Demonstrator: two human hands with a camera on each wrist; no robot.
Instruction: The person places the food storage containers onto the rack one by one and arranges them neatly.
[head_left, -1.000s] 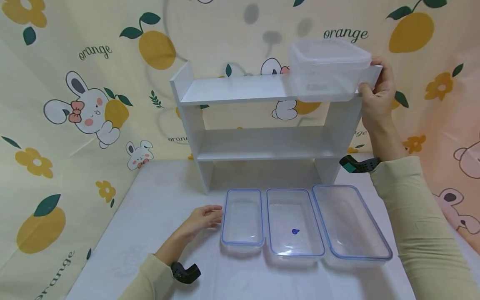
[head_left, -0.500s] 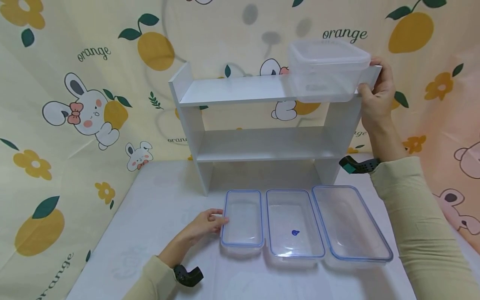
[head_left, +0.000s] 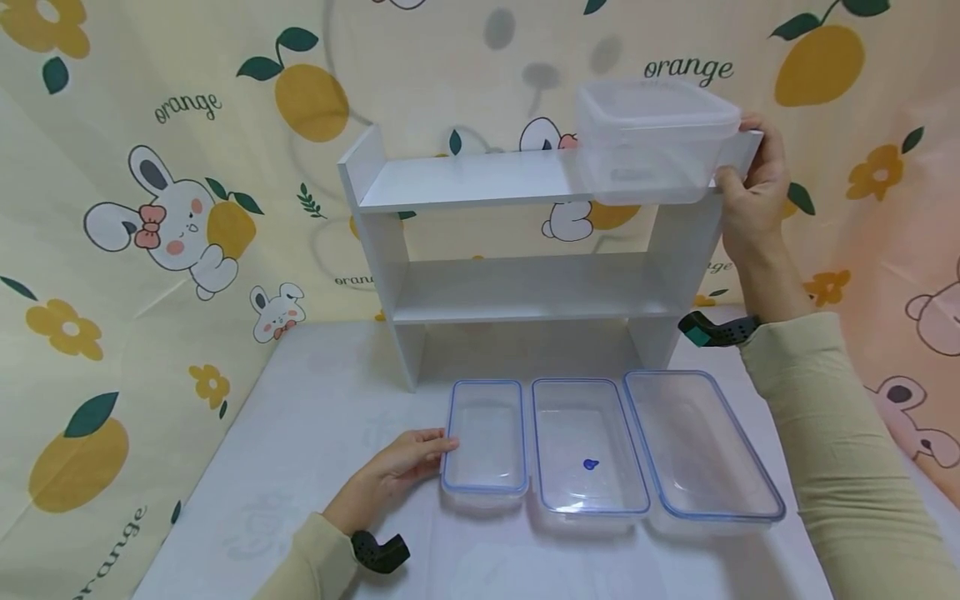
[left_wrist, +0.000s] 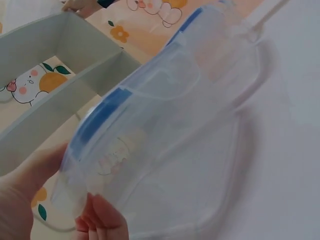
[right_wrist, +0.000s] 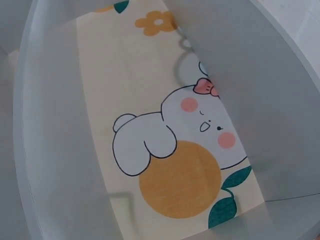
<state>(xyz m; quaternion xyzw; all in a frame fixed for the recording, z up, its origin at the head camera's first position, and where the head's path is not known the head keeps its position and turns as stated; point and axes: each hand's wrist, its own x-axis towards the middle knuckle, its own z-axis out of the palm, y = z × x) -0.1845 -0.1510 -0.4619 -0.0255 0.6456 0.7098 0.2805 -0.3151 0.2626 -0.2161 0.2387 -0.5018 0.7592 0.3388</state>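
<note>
The left hand (head_left: 401,462) pinches the left edge of a small clear plastic container with a blue rim (head_left: 486,437), thumb on the rim and fingers below it. This container rests on the white worktop (head_left: 300,433), at the left end of a row; just right of it sits a mid-sized blue-rimmed clear container (head_left: 588,425), then a large blue-rimmed clear container (head_left: 701,446) at the right. On the far side of the row stands a pale grey shelf unit (head_left: 517,292). The right hand (head_left: 753,200) grasps its upper right end panel, just beside a frosted translucent plastic box (head_left: 656,146) on the right of the top shelf; whether the fingers touch that box, I cannot tell.
</note>
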